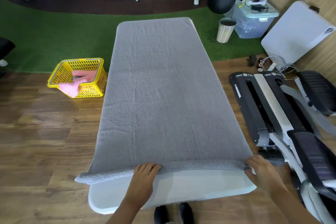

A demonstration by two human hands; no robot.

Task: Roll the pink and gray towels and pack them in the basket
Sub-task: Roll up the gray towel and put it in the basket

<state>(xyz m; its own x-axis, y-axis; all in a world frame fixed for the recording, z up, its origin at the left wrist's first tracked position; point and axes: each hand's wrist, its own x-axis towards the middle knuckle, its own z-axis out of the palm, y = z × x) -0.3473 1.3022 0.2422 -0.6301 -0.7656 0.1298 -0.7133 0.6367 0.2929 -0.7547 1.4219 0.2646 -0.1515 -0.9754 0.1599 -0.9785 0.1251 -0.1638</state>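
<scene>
Shoes: two dark shoes (172,213) stand on the wooden floor (36,132) at the near edge, just under the table end.
Left hand: the left hand (145,174) lies on the rolled near edge of the gray towel, fingers close together and curled over the top of the roll.
Right hand: the right hand (261,171) is at the right end of the same roll, fingers bent and pinching the towel's corner.
Table: a white table (190,185) with rounded corners; its bare near end shows between the hands and the person.
Gray towel: the gray towel (163,87) lies flat along nearly the whole table, its near end turned into a thin roll that sticks out past the table's left edge.
Basket: a yellow basket (80,78) sits on the floor left of the table, near the green turf (54,38).
Pink towel: a pink towel (78,82) lies in the basket, one part hanging over the near rim.
Right side: a black and white exercise machine (283,114) lies on the floor; farther off stand a small bin (225,30) and a clear storage box (252,22).
</scene>
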